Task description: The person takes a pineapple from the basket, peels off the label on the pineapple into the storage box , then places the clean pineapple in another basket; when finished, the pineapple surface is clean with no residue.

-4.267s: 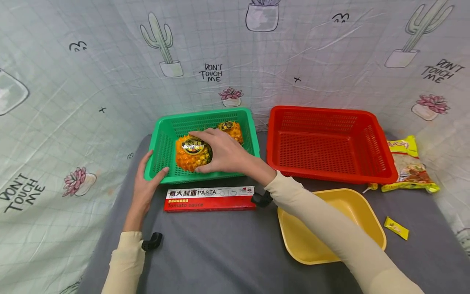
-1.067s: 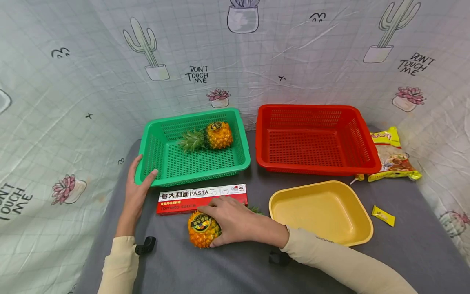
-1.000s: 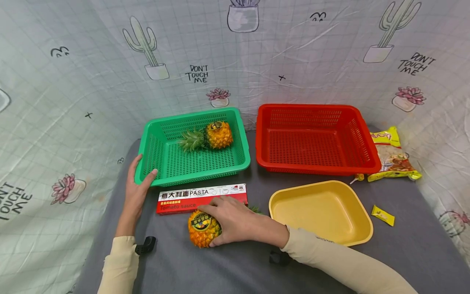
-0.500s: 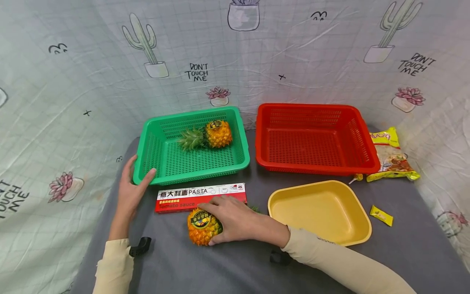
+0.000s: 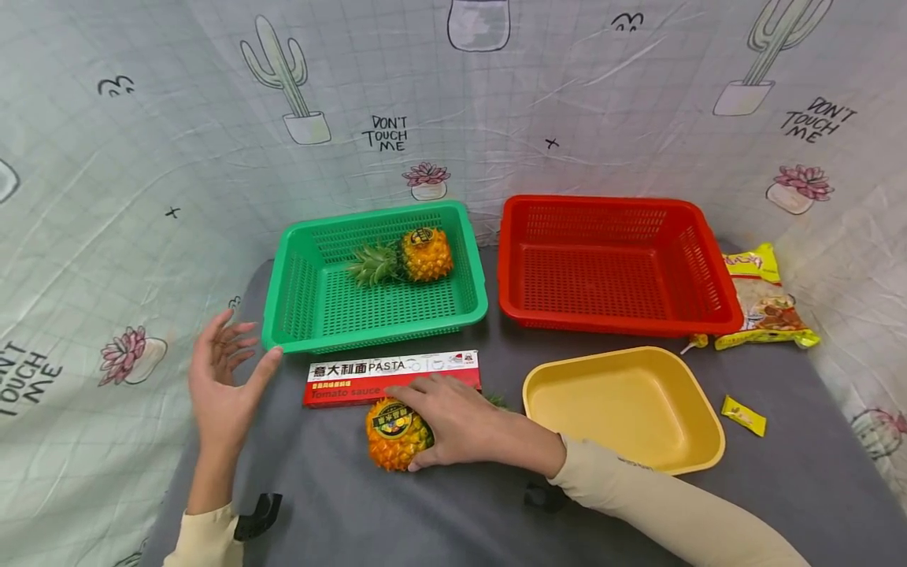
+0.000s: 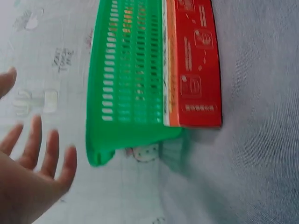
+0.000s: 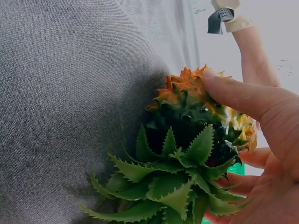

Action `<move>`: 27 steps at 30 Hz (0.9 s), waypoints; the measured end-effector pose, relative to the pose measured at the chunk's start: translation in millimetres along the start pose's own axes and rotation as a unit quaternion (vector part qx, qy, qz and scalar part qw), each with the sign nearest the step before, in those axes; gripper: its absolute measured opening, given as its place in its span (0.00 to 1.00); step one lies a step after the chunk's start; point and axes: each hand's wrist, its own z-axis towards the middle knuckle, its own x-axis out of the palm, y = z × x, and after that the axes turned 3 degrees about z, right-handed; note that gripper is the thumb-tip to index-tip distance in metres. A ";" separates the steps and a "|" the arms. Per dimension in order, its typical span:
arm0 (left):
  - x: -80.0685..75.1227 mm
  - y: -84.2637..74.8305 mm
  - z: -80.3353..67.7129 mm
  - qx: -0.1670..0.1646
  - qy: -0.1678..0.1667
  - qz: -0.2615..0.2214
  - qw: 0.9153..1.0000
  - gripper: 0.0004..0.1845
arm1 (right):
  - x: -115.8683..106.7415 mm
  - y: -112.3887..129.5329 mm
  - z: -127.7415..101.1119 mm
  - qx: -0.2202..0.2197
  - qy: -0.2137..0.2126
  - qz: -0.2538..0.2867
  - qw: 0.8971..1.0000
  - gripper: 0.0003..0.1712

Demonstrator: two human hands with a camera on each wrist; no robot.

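Observation:
My right hand [image 5: 460,421] grips a small orange pineapple [image 5: 397,435] with a black-and-gold label, just in front of the pasta box [image 5: 393,378]. In the right wrist view, thumb and fingers wrap its body, and the spiky green crown [image 7: 173,186] points back toward the wrist. My left hand [image 5: 225,382] is lifted off the green basket [image 5: 375,335], left of its front corner, fingers spread and loosely bent, holding nothing. Inside that basket a second pineapple [image 5: 427,256] lies on its side, crown to the left.
A red basket [image 5: 620,321] stands at the back right, with a bag of packaged food [image 5: 765,303] and a lollipop [image 5: 697,342] by its right side. In front are a yellow tray [image 5: 623,409] and a small yellow packet [image 5: 744,416]. A printed cloth [image 5: 496,150] hangs behind.
The right hand has brought one pineapple out of the green basket to the table in front of the pasta box. The left hand has let go of the basket's rim and drawn back left.

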 end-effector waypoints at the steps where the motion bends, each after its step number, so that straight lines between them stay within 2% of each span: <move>1: 3.4 -6.1 -1.2 0.019 0.015 -0.005 1.000 0.41 | -0.9 0.7 -0.8 0.003 0.001 -0.002 1.000 0.58; 4: 13.1 -27.6 -3.9 0.063 0.080 -0.029 0.994 0.39 | -3.9 2.3 -3.1 0.011 0.001 -0.007 1.000 0.58; 8: 21.6 -48.0 -7.0 0.081 0.174 -0.043 0.980 0.41 | -8.0 3.2 -4.9 0.016 -0.001 -0.010 1.000 0.56; 11: 25.4 -45.6 -11.3 0.073 0.231 -0.032 0.970 0.47 | -10.3 3.2 -6.1 0.018 0.002 -0.012 1.000 0.55; 17: 33.0 -28.6 -25.7 0.023 0.326 -0.016 0.945 0.60 | -10.3 -0.1 -10.3 0.024 0.012 0.002 1.000 0.52; 22: 40.5 -25.3 -35.6 0.002 0.383 0.007 0.924 0.64 | -10.8 -4.3 -13.3 0.024 0.002 0.010 1.000 0.50; 27: 46.9 -21.4 -45.5 -0.011 0.418 -0.008 0.908 0.66 | -12.4 -5.0 -15.2 0.022 -0.008 0.014 1.000 0.48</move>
